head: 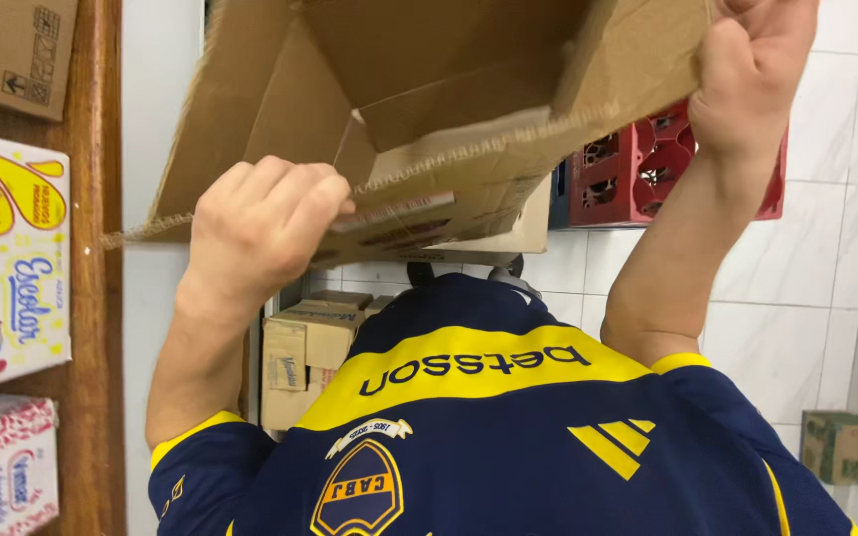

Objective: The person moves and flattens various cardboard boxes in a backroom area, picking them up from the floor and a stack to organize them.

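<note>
I hold a large open brown cardboard box [429, 69] up in front of me, its opening and loose flaps turned toward me. My left hand [260, 223] is clenched on the torn corrugated edge of the lower flap. My right hand [747, 84] grips the box's right side wall from outside. Both forearms reach out from my dark blue and yellow shirt [489, 437], which fills the bottom of the view. The box's inside looks empty as far as it shows.
A red plastic crate [638, 169] stands on the white tiled floor [796, 298] behind the box. Several small brown cartons [310, 347] are stacked below it. At left, a wooden shelf [96, 199] carries printed cartons [12, 258]. A small greenish box [836, 447] lies at right.
</note>
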